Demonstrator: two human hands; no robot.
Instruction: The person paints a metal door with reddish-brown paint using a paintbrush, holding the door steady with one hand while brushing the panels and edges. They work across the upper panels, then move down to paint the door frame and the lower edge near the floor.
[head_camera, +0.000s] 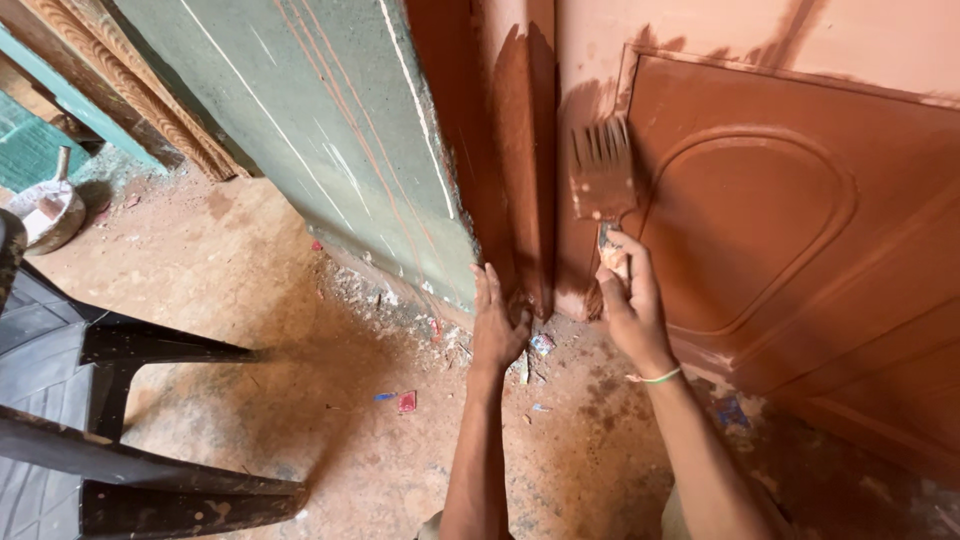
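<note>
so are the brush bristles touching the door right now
Touching. The head view shows the bristles of the brush, held in the right hand, pressed flat on the door at its painted left edge.

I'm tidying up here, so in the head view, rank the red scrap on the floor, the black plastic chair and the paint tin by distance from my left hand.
From the left hand:
1. Red scrap, on the floor just left.
2. Black plastic chair, farther left.
3. Paint tin, far upper left.
</note>
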